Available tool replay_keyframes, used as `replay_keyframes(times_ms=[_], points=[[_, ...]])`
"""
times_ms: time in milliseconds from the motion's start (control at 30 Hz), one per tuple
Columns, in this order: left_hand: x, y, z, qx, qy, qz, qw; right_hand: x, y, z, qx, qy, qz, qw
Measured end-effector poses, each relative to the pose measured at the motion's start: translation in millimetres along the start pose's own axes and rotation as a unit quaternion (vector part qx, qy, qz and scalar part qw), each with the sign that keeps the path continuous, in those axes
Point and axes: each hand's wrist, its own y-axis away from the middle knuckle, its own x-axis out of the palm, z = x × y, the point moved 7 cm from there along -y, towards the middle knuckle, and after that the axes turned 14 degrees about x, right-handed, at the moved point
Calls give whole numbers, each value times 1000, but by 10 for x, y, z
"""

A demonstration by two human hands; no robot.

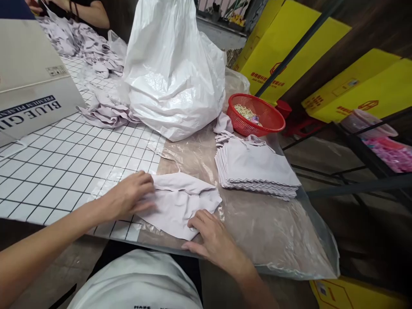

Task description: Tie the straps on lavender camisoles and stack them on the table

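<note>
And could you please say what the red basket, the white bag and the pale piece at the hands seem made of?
Red basket: probably plastic, slightly shiny, with an even mesh wall. White bag: likely plastic film, glossy, with bright highlights along its creases. Pale piece: apparently matte fabric, from its soft folds; fibre unclear.

Just 1 cam here, worn on my head, pointing forward and down. My shirt (138, 279) is super close at the bottom edge, my left fingers (146, 178) and right fingers (201, 216) come a bit farther out, then the surface (64, 171) stretches away to a white bag (174, 81), yellow boxes (289, 34) way back right.
</note>
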Motion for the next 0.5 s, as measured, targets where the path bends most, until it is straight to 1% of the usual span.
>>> replay_keyframes(times_ms=[67,100,133,200,233,267,333,367,400,433,467,500], points=[[13,-87,164,-32,-48,8,998,-84,-79,-103,1,-38,-35,999],[37,-133,238,-46,-66,20,997,-162,-136,-191,14,-51,-69,996],[66,-173,304,-60,-79,34,994,-249,-198,-299,39,-50,-114,991],[127,-227,401,-80,-96,54,991,-373,-320,-519,110,-12,-194,975],[149,-238,433,-88,-100,58,989,-392,-380,-607,145,16,-213,966],[159,-238,461,-98,-101,56,988,-386,-437,-676,175,39,-220,959],[123,-212,510,-127,-86,26,988,-342,-532,-743,203,54,-212,954],[79,-189,532,-148,-60,-2,987,-332,-562,-745,201,39,-213,955],[29,-162,552,-174,-11,-36,984,-342,-579,-738,193,9,-221,956],[-23,-133,566,-203,62,-75,974,-364,-586,-732,182,-41,-230,955],[-64,-108,567,-231,160,-117,952,-389,-590,-734,171,-112,-232,951],[-97,-93,545,-253,271,-161,915,-406,-598,-749,162,-203,-221,940]])
